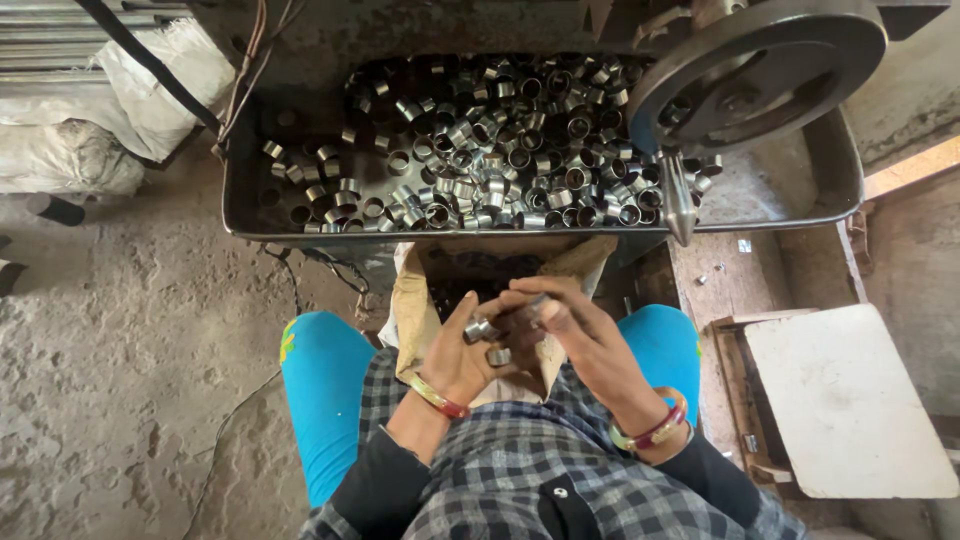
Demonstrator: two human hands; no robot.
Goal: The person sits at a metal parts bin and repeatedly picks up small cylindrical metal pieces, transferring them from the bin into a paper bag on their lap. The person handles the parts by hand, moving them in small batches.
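I have short metal rings (482, 329) in hand over the mouth of the brown sack (420, 310) between my knees. My left hand (462, 352) cups a few, fingers curled; my right hand (568, 318) pinches another between thumb and fingertips just beside them. I judge I'm mid-sort. The next move needs a steady pinch over the sack mouth. Ahead, the metal tray (250, 215) holds the loose heap, densest toward its right edge beneath the handwheel (760, 60).
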